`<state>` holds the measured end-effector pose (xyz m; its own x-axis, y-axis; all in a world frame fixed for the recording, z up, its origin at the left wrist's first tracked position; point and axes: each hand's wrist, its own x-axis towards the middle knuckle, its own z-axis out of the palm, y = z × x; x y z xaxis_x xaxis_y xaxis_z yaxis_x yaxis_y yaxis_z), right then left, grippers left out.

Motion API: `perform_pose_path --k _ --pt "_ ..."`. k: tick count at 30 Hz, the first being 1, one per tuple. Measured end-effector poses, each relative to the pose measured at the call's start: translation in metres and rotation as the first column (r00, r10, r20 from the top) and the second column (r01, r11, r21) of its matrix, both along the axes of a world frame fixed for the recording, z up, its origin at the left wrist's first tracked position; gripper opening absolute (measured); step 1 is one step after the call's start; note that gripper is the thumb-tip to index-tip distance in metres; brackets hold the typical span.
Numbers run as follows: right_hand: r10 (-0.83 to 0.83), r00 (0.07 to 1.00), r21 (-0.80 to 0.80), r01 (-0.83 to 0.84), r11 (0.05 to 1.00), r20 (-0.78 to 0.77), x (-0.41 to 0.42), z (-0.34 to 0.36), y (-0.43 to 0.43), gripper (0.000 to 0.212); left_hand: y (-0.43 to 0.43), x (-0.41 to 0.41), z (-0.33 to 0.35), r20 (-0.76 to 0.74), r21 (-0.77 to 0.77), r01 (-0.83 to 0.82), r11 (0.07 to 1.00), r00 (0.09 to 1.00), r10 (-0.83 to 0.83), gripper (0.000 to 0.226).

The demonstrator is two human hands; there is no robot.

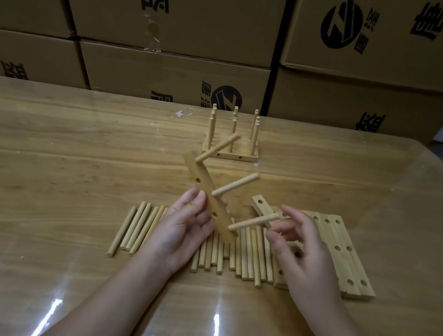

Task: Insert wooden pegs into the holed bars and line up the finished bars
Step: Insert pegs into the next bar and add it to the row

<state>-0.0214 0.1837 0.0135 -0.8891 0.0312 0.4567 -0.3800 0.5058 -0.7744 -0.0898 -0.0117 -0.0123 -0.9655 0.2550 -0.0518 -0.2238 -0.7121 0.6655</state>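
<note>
My left hand [180, 227] grips a holed wooden bar [205, 191], held tilted above the table, with three pegs sticking out of it to the right. The lowest peg [254, 222] ends at the fingertips of my right hand [303, 245]; thumb and forefinger sit around its tip, and whether they pinch it is unclear. Loose pegs [138, 227] lie in a row on the table beneath both hands. Unfilled holed bars [344, 256] lie side by side at the right. Finished bars with upright pegs [231, 143] stand together further back.
Stacked cardboard boxes [176, 33] form a wall behind the table. The wooden table [47, 143] has a glossy clear cover with glare near its front edge.
</note>
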Motion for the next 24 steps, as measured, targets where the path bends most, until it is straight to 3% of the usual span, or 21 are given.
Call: perform_pose_path --k 5,8,10,17,24 --pt "0.028 0.994 0.043 -0.033 0.998 0.110 -0.002 -0.004 -0.001 0.044 0.003 0.005 0.004 -0.068 -0.072 0.049 0.996 0.996 -0.054 0.022" --pt "0.007 0.994 0.079 -0.016 0.997 0.109 -0.002 -0.006 -0.002 0.042 0.007 0.007 0.008 -0.093 -0.098 0.070 0.993 0.992 -0.079 0.040" --pt "-0.007 0.995 0.058 0.001 0.998 0.102 -0.002 -0.006 -0.002 0.029 0.007 0.009 0.009 -0.106 -0.100 0.090 0.991 0.989 -0.100 0.053" --pt "-0.055 0.987 -0.141 0.077 0.987 0.150 -0.010 -0.002 0.015 0.030 0.004 0.007 0.007 -0.127 -0.183 0.018 0.983 0.991 -0.042 0.043" --pt "-0.122 0.977 -0.151 0.149 0.977 0.173 -0.018 -0.005 0.031 0.027 -0.005 0.010 0.013 -0.064 -0.382 -0.064 0.922 0.997 0.043 0.044"
